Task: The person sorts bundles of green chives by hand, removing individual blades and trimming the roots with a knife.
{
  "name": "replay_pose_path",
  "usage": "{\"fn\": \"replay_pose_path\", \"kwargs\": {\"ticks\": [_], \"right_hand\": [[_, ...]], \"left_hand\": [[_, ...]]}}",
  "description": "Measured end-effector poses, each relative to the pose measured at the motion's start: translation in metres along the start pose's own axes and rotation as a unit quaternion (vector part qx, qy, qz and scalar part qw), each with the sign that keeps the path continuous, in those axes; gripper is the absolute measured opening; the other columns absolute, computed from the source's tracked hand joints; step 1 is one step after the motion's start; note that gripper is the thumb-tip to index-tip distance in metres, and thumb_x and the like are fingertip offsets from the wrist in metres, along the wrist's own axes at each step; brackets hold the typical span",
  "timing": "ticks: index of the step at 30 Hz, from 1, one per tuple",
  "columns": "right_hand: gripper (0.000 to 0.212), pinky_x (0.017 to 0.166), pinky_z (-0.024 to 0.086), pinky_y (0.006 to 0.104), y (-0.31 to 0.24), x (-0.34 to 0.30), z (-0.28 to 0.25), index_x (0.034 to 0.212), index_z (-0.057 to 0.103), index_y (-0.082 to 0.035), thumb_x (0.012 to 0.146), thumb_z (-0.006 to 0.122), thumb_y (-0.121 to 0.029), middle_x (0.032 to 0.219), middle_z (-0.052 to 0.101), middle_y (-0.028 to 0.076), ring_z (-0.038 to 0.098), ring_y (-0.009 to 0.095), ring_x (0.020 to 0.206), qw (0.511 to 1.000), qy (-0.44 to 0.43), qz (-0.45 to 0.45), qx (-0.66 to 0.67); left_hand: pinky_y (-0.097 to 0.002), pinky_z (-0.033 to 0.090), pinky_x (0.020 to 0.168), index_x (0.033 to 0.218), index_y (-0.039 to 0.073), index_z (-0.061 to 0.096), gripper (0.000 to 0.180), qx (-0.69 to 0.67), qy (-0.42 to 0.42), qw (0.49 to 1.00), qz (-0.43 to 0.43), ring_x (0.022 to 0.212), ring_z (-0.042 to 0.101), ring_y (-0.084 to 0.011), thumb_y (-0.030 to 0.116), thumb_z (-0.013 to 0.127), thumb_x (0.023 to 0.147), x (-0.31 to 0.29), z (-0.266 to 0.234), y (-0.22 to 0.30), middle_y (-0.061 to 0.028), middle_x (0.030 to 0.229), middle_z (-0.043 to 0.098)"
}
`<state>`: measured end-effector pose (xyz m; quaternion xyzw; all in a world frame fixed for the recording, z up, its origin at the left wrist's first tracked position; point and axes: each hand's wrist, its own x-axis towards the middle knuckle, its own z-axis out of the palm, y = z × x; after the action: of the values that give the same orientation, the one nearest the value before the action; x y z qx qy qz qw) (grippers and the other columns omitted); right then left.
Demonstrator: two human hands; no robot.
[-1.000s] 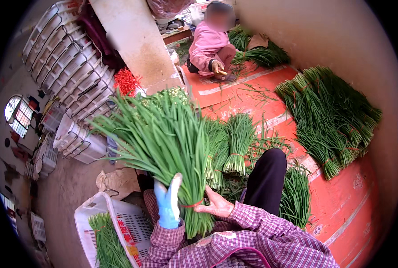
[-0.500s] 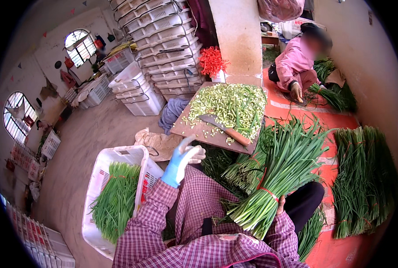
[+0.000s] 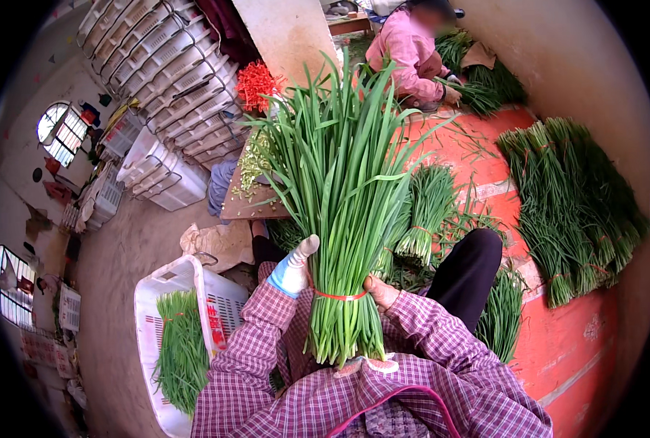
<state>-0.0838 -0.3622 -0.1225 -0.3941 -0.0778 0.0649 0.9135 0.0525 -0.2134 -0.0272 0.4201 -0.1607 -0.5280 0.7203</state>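
Observation:
A large bundle of garlic chives (image 3: 339,190) stands upright before my chest, pale cut ends down and long green leaves up. A red band (image 3: 339,296) circles it near the bottom. My left hand (image 3: 295,268), in a white and blue glove, grips its left side with the thumb raised and the fingers hidden behind the stalks. My bare right hand (image 3: 381,293) holds the right side at the band, its fingers mostly hidden. The leaves cover much of the board (image 3: 244,208) with chopped pale green pieces on it.
A white crate (image 3: 201,292) at my left holds another chive bundle (image 3: 181,350). Banded bundles (image 3: 573,204) lie on the red mat (image 3: 558,365) at right. Stacked crates (image 3: 171,80) rise at far left. A co-worker in pink (image 3: 401,58) crouches at the back, handling greens.
The bundle has swung upright and moved left in front of me. My left hand has come from open air onto its side. The view has turned right.

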Motion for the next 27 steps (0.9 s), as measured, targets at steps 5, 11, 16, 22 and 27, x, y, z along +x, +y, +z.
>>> {"fn": "replay_pose_path", "kwargs": {"ticks": [5, 11, 16, 22, 27], "right_hand": [[0.06, 0.099, 0.04, 0.0346, -0.024, 0.005, 0.016, 0.128, 0.052, 0.005, 0.1, 0.043, -0.047, 0.123, 0.058, 0.015, 0.053, 0.022, 0.112, 0.952, 0.017, -0.032, -0.303], [0.03, 0.063, 0.052, 0.0312, -0.081, -0.015, 0.046, 0.09, 0.064, 0.004, 0.092, 0.063, -0.026, 0.07, 0.068, 0.01, 0.067, 0.02, 0.065, 0.902, 0.113, -0.06, -0.413], [0.012, 0.066, 0.052, 0.0311, -0.13, 0.006, 0.083, 0.093, 0.062, 0.002, 0.09, 0.062, -0.01, 0.081, 0.066, 0.012, 0.067, 0.023, 0.073, 0.829, 0.166, -0.263, -0.465], [0.025, 0.071, 0.05, 0.0403, -0.125, 0.058, 0.084, 0.105, 0.058, -0.003, 0.083, 0.065, -0.014, 0.085, 0.063, 0.012, 0.064, 0.032, 0.079, 0.767, 0.168, -0.312, -0.535], [0.019, 0.062, 0.049, 0.0425, -0.101, 0.063, 0.082, 0.095, 0.058, -0.009, 0.082, 0.067, -0.02, 0.084, 0.057, 0.01, 0.062, 0.032, 0.075, 0.689, 0.223, -0.284, -0.628]], "left_hand": [[-0.0353, 0.052, 0.09, 0.117, 0.002, 0.061, 0.04, -0.016, 0.157, 0.984, 0.085, 0.097, 0.065, -0.0193, 0.019, 0.071, 0.083, -0.016, 0.006, 0.014, -0.0074, 0.107, 0.067], [-0.0295, 0.055, 0.083, 0.117, -0.001, 0.057, 0.035, 0.121, 0.226, 0.958, 0.128, 0.093, 0.066, -0.0164, 0.006, 0.066, 0.083, -0.048, 0.007, 0.036, -0.0087, 0.102, 0.067], [-0.029, 0.055, 0.079, 0.111, -0.002, 0.061, 0.032, 0.153, 0.251, 0.951, 0.092, 0.087, 0.067, -0.0151, 0.001, 0.07, 0.08, -0.049, 0.044, 0.027, -0.0076, 0.098, 0.068], [-0.029, 0.054, 0.08, 0.116, -0.002, 0.059, 0.036, 0.153, 0.226, 0.958, 0.089, 0.089, 0.066, -0.0152, 0.0, 0.069, 0.081, -0.047, 0.047, 0.01, -0.0071, 0.104, 0.067], [-0.0317, 0.056, 0.08, 0.119, -0.002, 0.057, 0.039, 0.145, 0.227, 0.962, 0.043, 0.09, 0.066, -0.0175, -0.001, 0.068, 0.081, -0.052, 0.046, 0.006, -0.0084, 0.106, 0.066]]}}
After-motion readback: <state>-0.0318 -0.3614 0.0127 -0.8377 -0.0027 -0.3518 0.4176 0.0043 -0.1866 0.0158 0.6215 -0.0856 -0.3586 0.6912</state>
